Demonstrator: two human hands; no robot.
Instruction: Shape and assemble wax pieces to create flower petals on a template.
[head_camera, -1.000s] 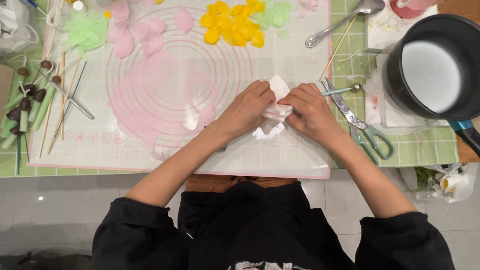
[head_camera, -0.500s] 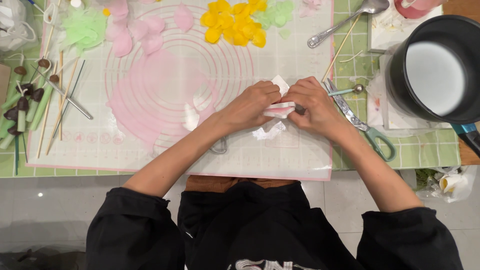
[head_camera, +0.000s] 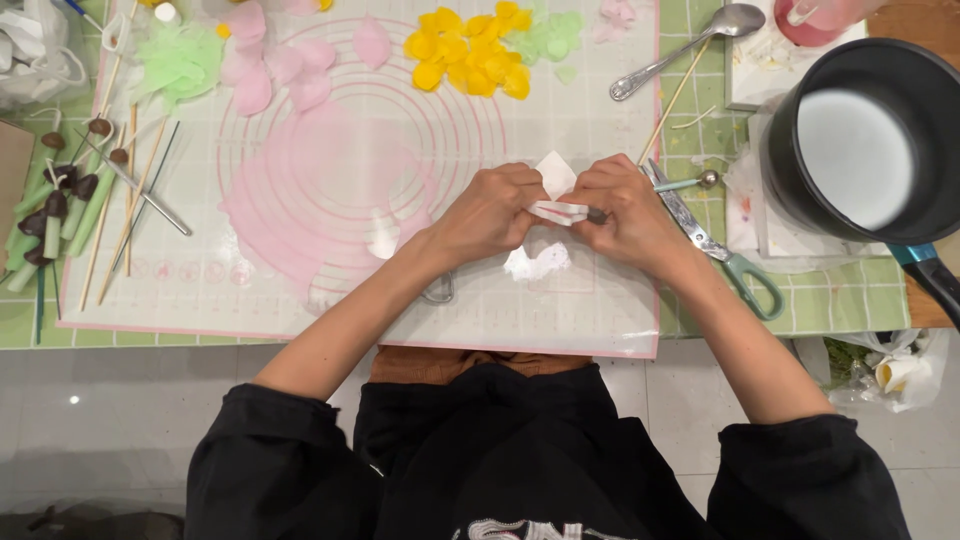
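Note:
Both of my hands meet over the lower right part of a white silicone mat (head_camera: 560, 120) printed with pink circles. My left hand (head_camera: 497, 211) and my right hand (head_camera: 620, 208) pinch a small white folded sheet (head_camera: 556, 196) between their fingertips. A thin metal tool with a ball tip (head_camera: 683, 183) sticks out to the right from under my right hand. Below the hands a scrap of white material (head_camera: 537, 263) lies on the mat.
Yellow petals (head_camera: 470, 55), pink petals (head_camera: 275, 65) and green pieces (head_camera: 180, 58) lie along the mat's top. Sticks and brown-tipped stems (head_camera: 75, 200) lie left. Scissors (head_camera: 730, 255), a spoon (head_camera: 680, 45) and a black pot (head_camera: 865, 150) of white liquid sit right.
My hands have lifted slightly up the mat and closed tighter on the white sheet. The white scrap now lies uncovered below them.

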